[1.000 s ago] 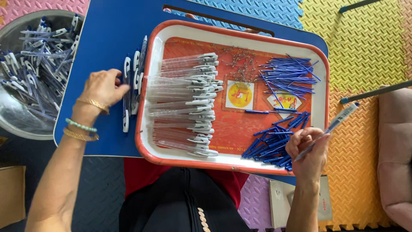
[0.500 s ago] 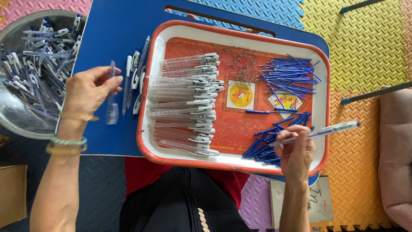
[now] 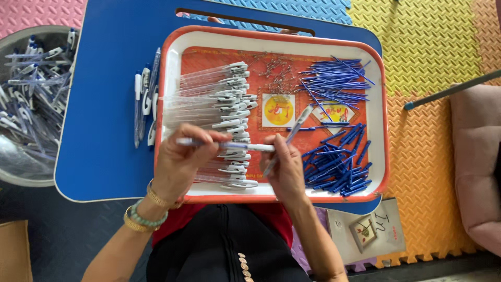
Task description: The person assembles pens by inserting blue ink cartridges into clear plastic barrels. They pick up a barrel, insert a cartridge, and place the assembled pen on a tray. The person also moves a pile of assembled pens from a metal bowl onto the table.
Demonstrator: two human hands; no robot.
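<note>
**Over the red tray, two hands meet on one pen**

Above the near edge of the red tray (image 3: 377, 104), the left hand (image 3: 180, 162) pinches a clear pen barrel (image 3: 209, 142) that lies level, its white end reaching across to the right hand (image 3: 286, 167). The right hand is curled shut, its fingertips on that white end, and it also grips a second clear pen (image 3: 289, 137) that slants up and away. Under both hands lies a stack of clear barrels with white clips (image 3: 219, 99), filling the tray's left side. A spread of blue refills (image 3: 334, 81) sits at the far right, a heap of short blue caps (image 3: 339, 164) nearer, and small metal springs (image 3: 276, 70) between. The tray rests on a blue bench (image 3: 104, 104), where a few finished pens (image 3: 145, 99) lie just left of it. A metal bowl (image 3: 21, 172) of pens stands on the floor beyond.
</note>
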